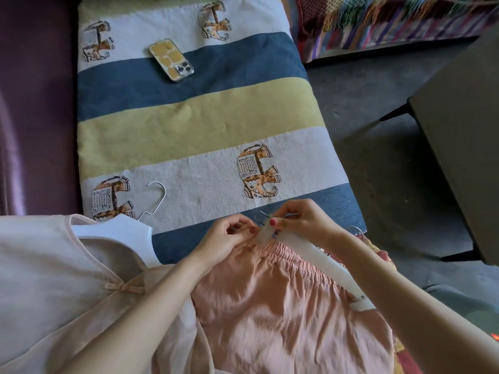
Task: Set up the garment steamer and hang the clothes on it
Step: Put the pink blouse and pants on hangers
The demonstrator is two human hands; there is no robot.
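Pink trousers (283, 300) with an elastic waistband lie on the striped mattress (194, 122). A white clip hanger (305, 252) lies along the waistband. My left hand (226, 236) pinches the waistband's corner at the hanger's far clip. My right hand (302, 220) pinches that clip (266, 232) between thumb and fingers. To the left lies a pale pink top (62, 268) on a white hanger (127, 233) with a metal hook. No steamer is in view.
A phone (171, 59) in a yellow case lies on the mattress farther away. A dark table (459, 141) stands on the grey floor at the right. A colourful woven rug (391, 20) lies at the top right, purple fabric along the left.
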